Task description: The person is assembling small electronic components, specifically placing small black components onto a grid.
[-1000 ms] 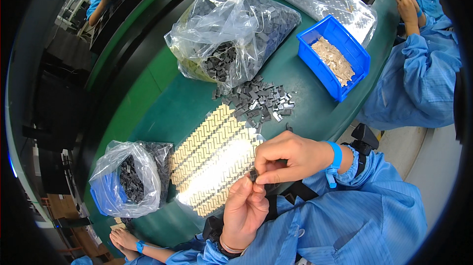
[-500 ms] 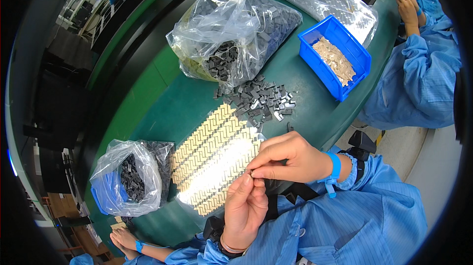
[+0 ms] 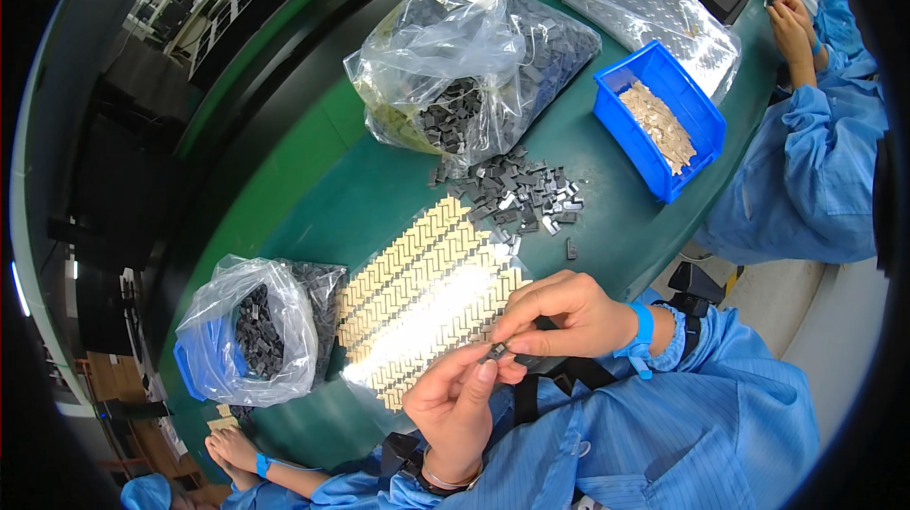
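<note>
A small black plastic part (image 3: 495, 353) is pinched between the thumb and fingers of my left hand (image 3: 457, 408). My right hand (image 3: 576, 317) meets it from the right, thumb and forefinger closed at the part's upper edge. Anything else between those right fingertips is too small to make out. Just beyond both hands lies a sheet of cream-coloured adhesive pieces (image 3: 417, 292) in slanting rows, with glare across its middle. Past its far right corner, loose black plastic parts (image 3: 526, 190) are heaped on the green table (image 3: 322, 216).
A large clear bag (image 3: 474, 64) of black parts stands behind the heap. At the right is a blue bin (image 3: 664, 121) holding beige scraps; at the left, another open bag (image 3: 256, 330). Flat plastic packs (image 3: 654, 17) lie far right. Co-workers' hands (image 3: 794, 31) show at both sides.
The view has shifted slightly. My left hand has turned and its fingers have opened out a little, so the black part now shows between my fingertips.
</note>
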The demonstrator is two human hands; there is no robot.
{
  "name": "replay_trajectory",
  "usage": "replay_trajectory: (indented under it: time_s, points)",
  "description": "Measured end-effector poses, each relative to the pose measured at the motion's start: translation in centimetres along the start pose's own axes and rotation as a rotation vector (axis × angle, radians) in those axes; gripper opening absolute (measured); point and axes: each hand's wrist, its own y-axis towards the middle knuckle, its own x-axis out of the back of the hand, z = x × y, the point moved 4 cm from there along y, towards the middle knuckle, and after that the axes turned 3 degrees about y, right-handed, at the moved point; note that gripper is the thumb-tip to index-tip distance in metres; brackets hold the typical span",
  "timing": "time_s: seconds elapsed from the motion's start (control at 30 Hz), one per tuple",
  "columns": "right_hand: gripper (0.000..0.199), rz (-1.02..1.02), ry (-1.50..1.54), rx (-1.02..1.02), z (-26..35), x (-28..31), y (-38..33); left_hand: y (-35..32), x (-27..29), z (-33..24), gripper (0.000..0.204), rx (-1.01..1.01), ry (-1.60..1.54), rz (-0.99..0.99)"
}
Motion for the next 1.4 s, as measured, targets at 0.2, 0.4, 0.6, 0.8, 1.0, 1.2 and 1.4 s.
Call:
replay_trajectory:
  time_s: [0.2,0.4,0.6,0.8,1.0,1.2,1.4]
  points:
    - [0.021,0.012,-0.049,0.051,0.3,-0.1,0.0,0.1,-0.1,0.1,0.020,0.024,0.047,-0.026]
    - [0.015,-0.006,-0.102,-0.015,1.0,0.1,0.2,0.4,-0.1,0.7,0.020,0.005,0.041,-0.036]
    - [0.012,0.061,0.101,-0.263,0.6,0.2,0.4,0.0,-0.3,0.6,0.016,-0.056,0.244,-0.024]
    - [0.011,0.083,-0.184,0.028,1.4,-0.5,0.8,-0.2,1.0,-2.2,0.013,-0.253,0.606,0.047]
    - [0.010,0.001,-0.530,0.234,2.7,2.0,0.4,-2.1,7.7,-11.4,0.020,-1.008,1.175,-0.749]
    - [0.011,0.118,-0.845,0.249,1.4,2.3,-0.9,-0.1,12.8,-14.2,0.024,-0.635,1.919,-0.815]
    - [0.010,0.234,-0.993,0.223,0.3,1.7,-0.9,0.8,10.1,-11.9,0.026,-0.665,2.049,-0.671]
